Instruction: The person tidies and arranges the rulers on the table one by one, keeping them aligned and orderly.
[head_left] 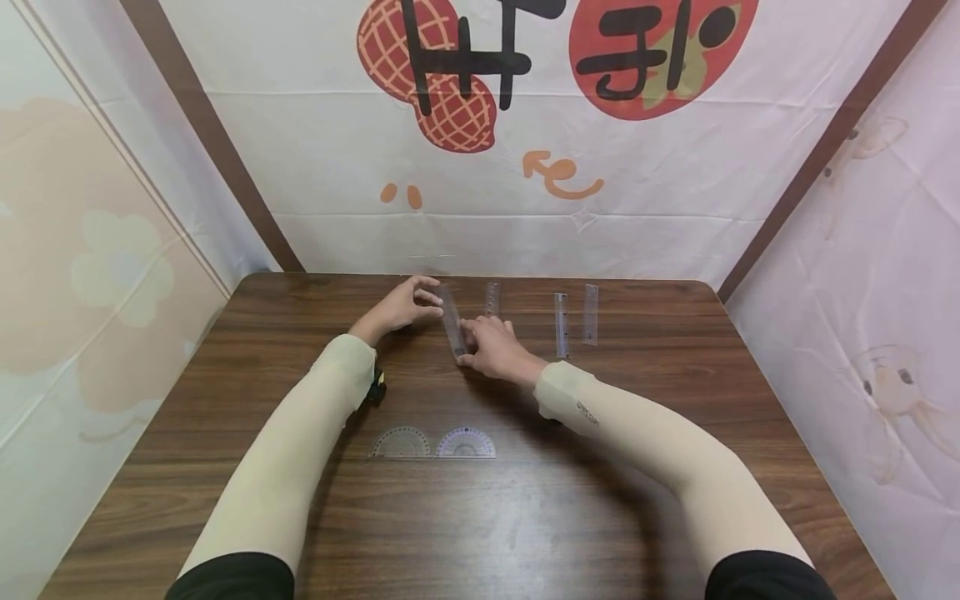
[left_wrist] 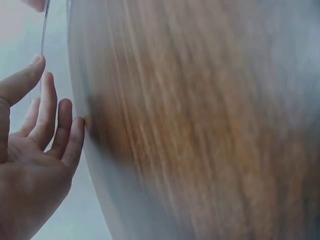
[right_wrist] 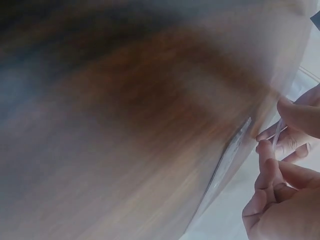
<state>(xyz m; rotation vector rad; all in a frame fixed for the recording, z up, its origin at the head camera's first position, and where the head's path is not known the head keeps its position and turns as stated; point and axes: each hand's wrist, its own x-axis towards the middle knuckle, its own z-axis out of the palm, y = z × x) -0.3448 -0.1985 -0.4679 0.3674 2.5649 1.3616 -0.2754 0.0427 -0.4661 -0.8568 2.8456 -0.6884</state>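
Observation:
A clear ruler (head_left: 452,321) is held up at a tilt between my two hands, above the back of the wooden table. My left hand (head_left: 407,305) pinches its far end; in the left wrist view the thumb (left_wrist: 25,80) lies on one side of the thin edge and fingers on the other. Nearer to me, my right hand (head_left: 495,348) grips the lower end, and the right wrist view shows the ruler's edge (right_wrist: 277,132) between thumb and curled fingers. Just behind the right hand lies another clear ruler (head_left: 492,298), partly covered by it.
To the right on the table (head_left: 637,467) lie two more clear rulers, one bluish (head_left: 562,325) and one plainer (head_left: 591,314). Two clear protractors, left (head_left: 401,442) and right (head_left: 467,442), lie side by side in front of my hands. A printed cloth wall (head_left: 465,237) stands behind the table.

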